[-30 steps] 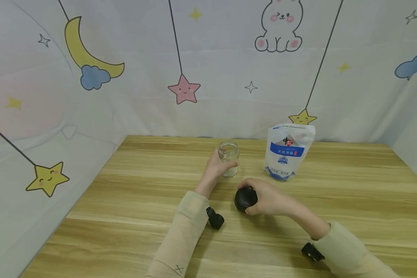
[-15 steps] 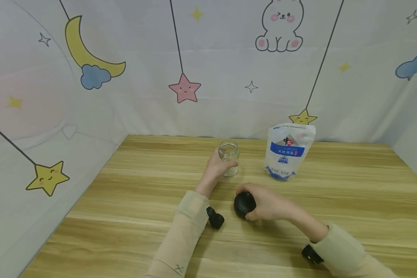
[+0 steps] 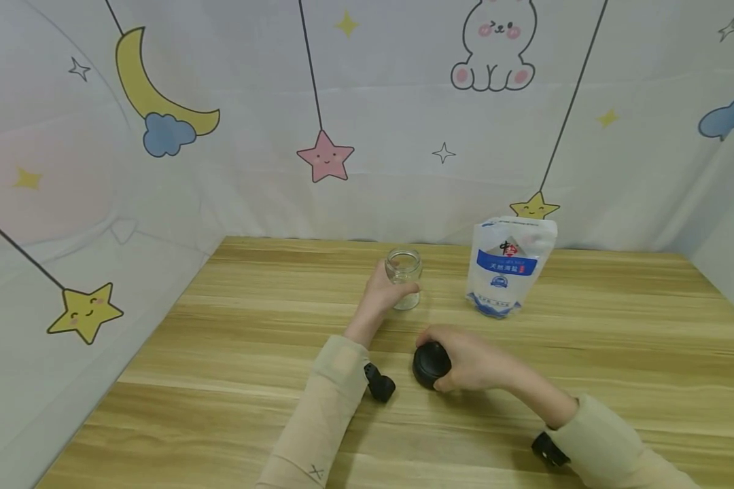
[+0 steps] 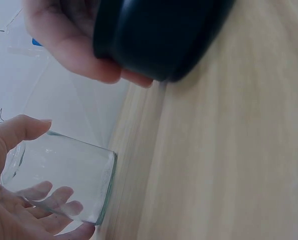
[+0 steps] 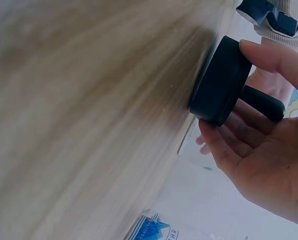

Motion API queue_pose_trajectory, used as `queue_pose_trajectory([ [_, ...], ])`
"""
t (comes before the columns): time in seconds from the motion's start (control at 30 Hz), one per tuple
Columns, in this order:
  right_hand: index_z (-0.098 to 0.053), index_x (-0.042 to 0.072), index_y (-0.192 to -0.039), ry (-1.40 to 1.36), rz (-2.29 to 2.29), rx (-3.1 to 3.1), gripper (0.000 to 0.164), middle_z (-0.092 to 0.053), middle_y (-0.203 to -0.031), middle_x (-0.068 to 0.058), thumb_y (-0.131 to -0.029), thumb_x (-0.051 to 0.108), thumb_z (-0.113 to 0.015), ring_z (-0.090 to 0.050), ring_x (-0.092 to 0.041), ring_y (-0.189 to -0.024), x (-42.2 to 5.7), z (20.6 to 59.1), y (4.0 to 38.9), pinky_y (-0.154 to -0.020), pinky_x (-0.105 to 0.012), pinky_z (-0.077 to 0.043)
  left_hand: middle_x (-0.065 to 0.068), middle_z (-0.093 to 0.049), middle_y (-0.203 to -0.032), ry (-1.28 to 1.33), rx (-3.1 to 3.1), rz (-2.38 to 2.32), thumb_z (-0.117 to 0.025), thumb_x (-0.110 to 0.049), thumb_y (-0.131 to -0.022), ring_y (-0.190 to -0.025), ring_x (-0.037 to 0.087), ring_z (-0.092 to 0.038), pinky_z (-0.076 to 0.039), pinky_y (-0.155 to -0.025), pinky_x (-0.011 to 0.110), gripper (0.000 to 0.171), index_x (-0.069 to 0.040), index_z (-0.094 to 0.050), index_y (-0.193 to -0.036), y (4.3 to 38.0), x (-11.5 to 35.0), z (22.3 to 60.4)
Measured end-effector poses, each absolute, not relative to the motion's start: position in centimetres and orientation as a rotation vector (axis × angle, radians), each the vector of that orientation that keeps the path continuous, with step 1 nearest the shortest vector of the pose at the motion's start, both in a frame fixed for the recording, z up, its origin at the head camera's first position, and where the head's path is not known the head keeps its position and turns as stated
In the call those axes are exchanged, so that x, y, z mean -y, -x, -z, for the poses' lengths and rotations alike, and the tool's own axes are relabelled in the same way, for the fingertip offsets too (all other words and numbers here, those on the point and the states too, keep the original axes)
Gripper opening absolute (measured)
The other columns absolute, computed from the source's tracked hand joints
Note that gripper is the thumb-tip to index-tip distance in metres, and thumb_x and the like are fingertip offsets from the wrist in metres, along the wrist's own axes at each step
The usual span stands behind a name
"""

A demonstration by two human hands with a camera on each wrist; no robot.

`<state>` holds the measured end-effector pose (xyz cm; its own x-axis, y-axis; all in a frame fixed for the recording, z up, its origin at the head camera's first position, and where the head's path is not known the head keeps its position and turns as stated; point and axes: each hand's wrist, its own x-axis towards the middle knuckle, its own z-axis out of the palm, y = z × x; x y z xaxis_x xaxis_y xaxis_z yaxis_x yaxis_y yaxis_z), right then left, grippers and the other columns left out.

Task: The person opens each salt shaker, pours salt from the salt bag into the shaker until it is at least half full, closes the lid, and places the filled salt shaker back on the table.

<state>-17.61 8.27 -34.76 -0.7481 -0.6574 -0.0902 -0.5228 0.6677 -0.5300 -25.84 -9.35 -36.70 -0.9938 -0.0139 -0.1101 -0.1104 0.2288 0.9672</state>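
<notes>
Left hand (image 3: pixel 379 293) wrapped round small clear glass jar (image 3: pixel 402 277), thumb on near side and fingers curled behind; jar upright, open-mouthed, mid-bench toward back edge, thin white layer at its bottom. Right hand (image 3: pixel 474 360) gripping black round lid (image 3: pixel 431 364) by its rim, fingers curled over top, thumb on side; lid at or just above bench surface, nearer front edge than jar, contact with wood not clear. In right wrist view lid (image 5: pixel 220 82) edge-on against wood grain, fingertips (image 5: pixel 269 56) over rim. In left wrist view jar (image 4: pixel 63 177) cupped in palm. White and blue salt pouch (image 3: pixel 509 266) standing right of jar, apart from both hands. Wooden bench (image 3: pixel 232 353) enclosed by cartoon cloth backdrop (image 3: pixel 269 102).
</notes>
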Motion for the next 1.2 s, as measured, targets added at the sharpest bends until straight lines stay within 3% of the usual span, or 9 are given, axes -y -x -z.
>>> queue_pose_trajectory([
  [0.7, -0.058, 0.008, -0.117, 1.027, 0.675, -2.616, 0.054, -0.063, -0.117, -0.007, -0.068, 0.009, -0.081, -0.058, -0.022, -0.108, -8.53, 34.89, 17.43, -0.091, -0.040, -0.050, 0.015, -0.047, -0.141, 0.107, -2.399, -1.900, -0.074, -0.011, -0.079, -0.131, 0.034, -0.044, -0.038, -0.110, 0.050, 0.072, -0.006, -0.036, -0.141, 25.76, 9.19, 36.66],
  [1.2, -0.058, 0.006, -0.120, 0.986, 0.692, -2.584, 0.056, -0.062, -0.121, -0.009, -0.070, 0.011, -0.082, -0.057, -0.025, -0.112, -8.44, 34.83, 17.53, -0.094, -0.044, -0.049, 0.015, -0.047, -0.141, 0.115, -2.423, -1.877, -0.075, -0.012, -0.079, -0.131, 0.034, -0.045, -0.038, -0.110, 0.050, 0.073, -0.006, -0.036, -0.141, 25.66, 9.29, 36.51],
])
